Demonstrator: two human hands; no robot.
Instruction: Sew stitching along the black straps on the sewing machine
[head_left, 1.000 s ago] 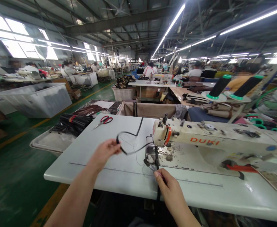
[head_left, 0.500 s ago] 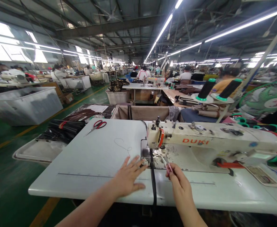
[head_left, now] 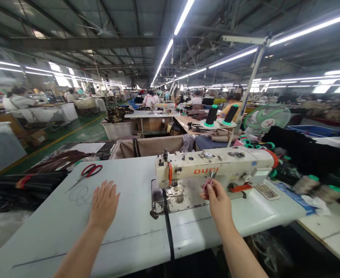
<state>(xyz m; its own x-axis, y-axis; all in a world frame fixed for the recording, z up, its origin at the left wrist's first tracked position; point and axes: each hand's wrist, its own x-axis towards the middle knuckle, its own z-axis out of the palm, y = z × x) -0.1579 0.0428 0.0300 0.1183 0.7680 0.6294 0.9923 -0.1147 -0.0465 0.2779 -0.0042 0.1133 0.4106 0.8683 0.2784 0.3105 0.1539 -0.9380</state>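
The sewing machine [head_left: 203, 164] is set on the right part of the desk [head_left: 132, 227], and a strap [head_left: 168, 228] is draped from its needle end over the near edge. At left, scissors [head_left: 92, 170] are placed beyond the left hand [head_left: 104, 208]; loose thread [head_left: 76, 197] is strewn beside it. Before the machine's arm, a small tool [head_left: 211, 175] is held by the right hand [head_left: 218, 199]. Behind the desk, a bin [head_left: 158, 144] is placed; bundled strips [head_left: 42, 183] are piled at its left.

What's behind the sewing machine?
Beyond the sewing machine: black thread cones, a beige-lined bin and a green fan. Its body hides the tabletop directly behind it, so anything low there can't be seen.
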